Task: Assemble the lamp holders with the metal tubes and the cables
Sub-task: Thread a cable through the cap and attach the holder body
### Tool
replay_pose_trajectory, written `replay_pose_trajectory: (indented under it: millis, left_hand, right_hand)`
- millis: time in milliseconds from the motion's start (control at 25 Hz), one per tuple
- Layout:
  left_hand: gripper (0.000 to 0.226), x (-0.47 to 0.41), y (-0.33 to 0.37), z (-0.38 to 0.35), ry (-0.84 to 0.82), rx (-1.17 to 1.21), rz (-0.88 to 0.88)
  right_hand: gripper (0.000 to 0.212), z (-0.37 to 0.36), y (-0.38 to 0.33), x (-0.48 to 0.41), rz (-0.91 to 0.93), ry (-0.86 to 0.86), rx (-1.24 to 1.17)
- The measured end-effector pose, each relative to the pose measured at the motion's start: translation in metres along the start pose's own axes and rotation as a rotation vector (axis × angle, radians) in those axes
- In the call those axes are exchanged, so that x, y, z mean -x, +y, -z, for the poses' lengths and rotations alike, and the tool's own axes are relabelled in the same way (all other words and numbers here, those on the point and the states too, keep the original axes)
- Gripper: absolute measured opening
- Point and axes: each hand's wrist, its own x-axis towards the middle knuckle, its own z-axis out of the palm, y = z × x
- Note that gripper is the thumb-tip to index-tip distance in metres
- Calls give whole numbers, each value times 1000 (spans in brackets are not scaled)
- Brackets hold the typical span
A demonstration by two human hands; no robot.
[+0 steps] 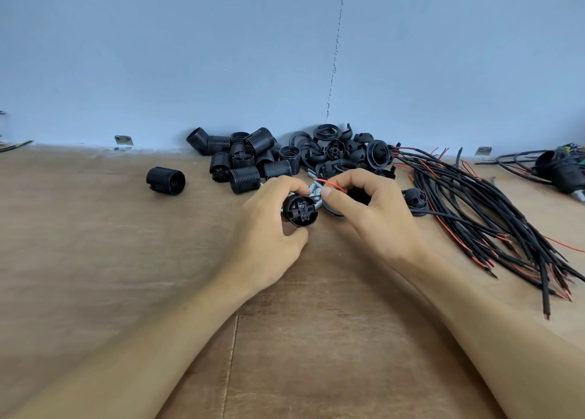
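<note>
Head view: hands (323,216) grip unmarked lamp holder (300,209), red wire (332,183).

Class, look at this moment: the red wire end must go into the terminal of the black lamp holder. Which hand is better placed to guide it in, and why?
The right hand, probably. It already pinches the red wire beside the holder's open face, while the left hand is wrapped around the lamp holder, steadying it with its terminals facing the camera.

threaded holders (250,157) piled behind the hands by the wall (221,54), caps (342,148) right of them, cables (493,216) farthest right.
</note>
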Motion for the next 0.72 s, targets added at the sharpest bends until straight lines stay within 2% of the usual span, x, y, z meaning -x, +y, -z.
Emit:
replay_pose_trajectory:
  millis: [360,720]
  left_hand:
    - [48,0,-3,-1,45,22,29]
    - [47,1,-4,-2,77,-60,-4]
  right_hand:
    - [5,0,1,1,4,-8,2]
    - [4,-1,2,1,-44,-17,-60]
